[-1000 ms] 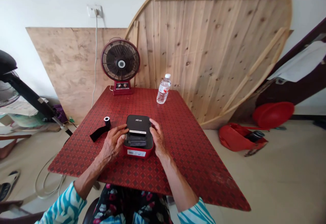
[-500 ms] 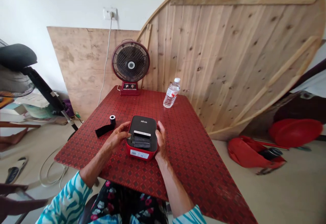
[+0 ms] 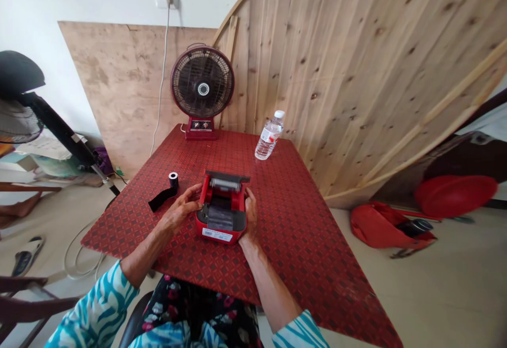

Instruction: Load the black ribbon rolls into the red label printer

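A small red and black label printer (image 3: 221, 236) stands on the table in front of me, with a barcode sticker on its near face. Its black lid (image 3: 227, 175) is raised at the back, showing a grey roller. A dark strip (image 3: 220, 216) lies across the front opening. My left hand (image 3: 184, 204) grips the printer's left side, thumb at the front left corner. Around the right side curls my right hand (image 3: 249, 213), its fingertips partly hidden. To the left lies a small roll of black ribbon (image 3: 173, 179), its loose end stretched over the table.
On the red patterned table (image 3: 317, 253), a water bottle (image 3: 269, 135) and a red fan (image 3: 202, 89) stand toward the back. A round wooden tabletop (image 3: 336, 73) leans on the wall. A standing fan (image 3: 71, 131) is at left, a red bag (image 3: 380, 224) on the floor at right.
The printer's lid, closed before, has swung up and back, baring the inside. Both hands remain at the printer's sides. The view has tipped slightly downward.
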Demonstrator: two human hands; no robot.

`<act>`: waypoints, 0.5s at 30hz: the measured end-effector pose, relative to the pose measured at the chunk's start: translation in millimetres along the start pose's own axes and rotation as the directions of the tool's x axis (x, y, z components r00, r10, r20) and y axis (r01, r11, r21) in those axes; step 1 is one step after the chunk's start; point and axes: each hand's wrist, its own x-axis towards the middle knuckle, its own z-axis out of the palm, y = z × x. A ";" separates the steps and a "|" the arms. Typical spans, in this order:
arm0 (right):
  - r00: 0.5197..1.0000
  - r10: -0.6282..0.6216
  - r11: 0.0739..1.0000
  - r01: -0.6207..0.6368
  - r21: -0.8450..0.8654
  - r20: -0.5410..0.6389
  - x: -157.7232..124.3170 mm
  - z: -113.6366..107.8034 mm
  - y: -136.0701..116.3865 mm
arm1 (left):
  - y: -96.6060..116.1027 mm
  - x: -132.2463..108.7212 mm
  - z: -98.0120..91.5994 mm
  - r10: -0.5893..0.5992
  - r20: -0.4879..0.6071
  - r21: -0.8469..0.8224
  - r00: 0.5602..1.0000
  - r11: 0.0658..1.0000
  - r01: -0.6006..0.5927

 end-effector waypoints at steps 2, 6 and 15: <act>0.997 0.046 0.998 -0.043 0.046 -0.063 -0.7 2.2 -3.0 | 0.1 -0.2 0.6 -0.016 -0.004 -0.044 1.000 0.999 0.016; 0.995 0.073 0.990 -0.063 0.129 -0.075 -0.4 5.3 -6.1 | 3.0 -1.5 2.5 -0.022 0.009 -0.089 1.000 0.996 0.023; 0.997 0.062 0.989 -0.055 0.138 -0.051 2.6 4.6 -5.1 | 26.5 1.5 10.6 0.316 0.070 0.535 0.946 0.789 -0.303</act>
